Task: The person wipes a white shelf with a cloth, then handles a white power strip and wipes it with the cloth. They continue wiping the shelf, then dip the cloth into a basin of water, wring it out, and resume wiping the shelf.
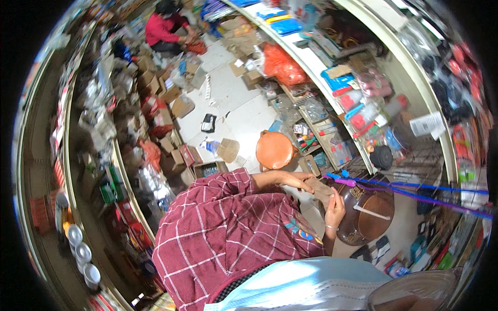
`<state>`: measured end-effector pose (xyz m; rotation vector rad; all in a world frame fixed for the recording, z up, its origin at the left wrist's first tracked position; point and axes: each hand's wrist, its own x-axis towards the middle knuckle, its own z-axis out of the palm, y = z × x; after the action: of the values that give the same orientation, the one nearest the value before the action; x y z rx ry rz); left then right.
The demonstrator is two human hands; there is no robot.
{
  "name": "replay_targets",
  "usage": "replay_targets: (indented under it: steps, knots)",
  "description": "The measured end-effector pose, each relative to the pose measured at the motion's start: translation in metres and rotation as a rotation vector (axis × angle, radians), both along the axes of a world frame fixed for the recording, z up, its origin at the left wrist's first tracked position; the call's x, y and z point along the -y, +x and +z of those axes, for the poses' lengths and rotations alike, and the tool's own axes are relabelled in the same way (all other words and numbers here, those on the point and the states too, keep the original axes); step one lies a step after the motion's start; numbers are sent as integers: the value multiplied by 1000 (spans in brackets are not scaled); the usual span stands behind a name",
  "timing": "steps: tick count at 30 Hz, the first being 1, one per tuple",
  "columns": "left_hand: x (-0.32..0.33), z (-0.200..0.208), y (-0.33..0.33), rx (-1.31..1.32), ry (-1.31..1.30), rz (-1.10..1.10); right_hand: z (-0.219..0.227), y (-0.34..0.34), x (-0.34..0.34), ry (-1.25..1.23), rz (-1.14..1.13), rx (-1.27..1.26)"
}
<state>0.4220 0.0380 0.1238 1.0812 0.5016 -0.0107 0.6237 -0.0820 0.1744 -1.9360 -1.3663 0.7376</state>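
Observation:
A small flat piece of brown cardboard, perhaps a small box [320, 189], is held between my two hands in front of my body. My left hand [294, 181] is on its left end, fingers stretched along the edge and pinching it. The right end sits between the thumb and fingers of my right hand [335, 209], which has a band at the wrist. Just beyond the right hand stands a dark brown, glossy rounded vessel [346, 225] with a pale stick across its top. A round orange stool [274, 150] is ahead of my left hand.
Packed shelves [332, 93] curve along the right; blue and purple cords [415, 187] stretch from there past the vessel. Cardboard boxes and bags [155, 111] line the left. Scraps and a black-and-white packet [208, 123] lie on the floor. Another person [163, 30] crouches far ahead, handling something red.

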Motion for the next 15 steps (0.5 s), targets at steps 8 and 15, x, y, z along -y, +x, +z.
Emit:
replay_targets:
  steps: [8,15]
  knots:
    - [-3,27,-59,159,-146,608,19,-54,-74,191,219,-44]
    - [-41,45,-116,336,-125,640,45,-106,-133,287,232,-34]
